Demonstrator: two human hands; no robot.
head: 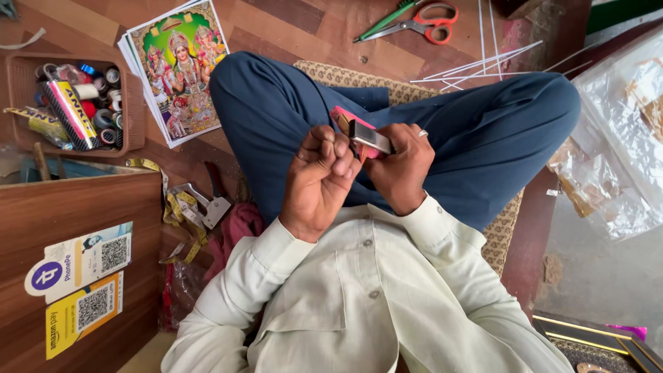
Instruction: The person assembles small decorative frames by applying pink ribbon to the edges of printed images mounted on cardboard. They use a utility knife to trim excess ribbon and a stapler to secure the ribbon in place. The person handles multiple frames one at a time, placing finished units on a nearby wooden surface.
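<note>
Centrally, the right hand point(402, 169) was closed around a pink-bodied metal stapler point(366, 136), while the left hand point(319, 178) was curled into a loose fist, its fingertips point(340, 153) touching the stapler's end. Both sat over crossed blue-trousered legs point(483, 131) on a patterned mat point(359, 77); red-handled scissors point(421, 22) lay apart at the upper middle on the wooden floor point(276, 27), a brown basket point(21, 97) at the upper left.

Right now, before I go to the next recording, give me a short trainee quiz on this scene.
1. True or false: the scissors lie on the person's lap.
2. Which hand holds the pink tool? A) left hand B) right hand
3. Fill in: the basket of tape rolls sits on the floor beside a stack of printed ____.

Key: 1 false, they lie on the floor beyond the knees. 2 B. 3 pictures.
</note>
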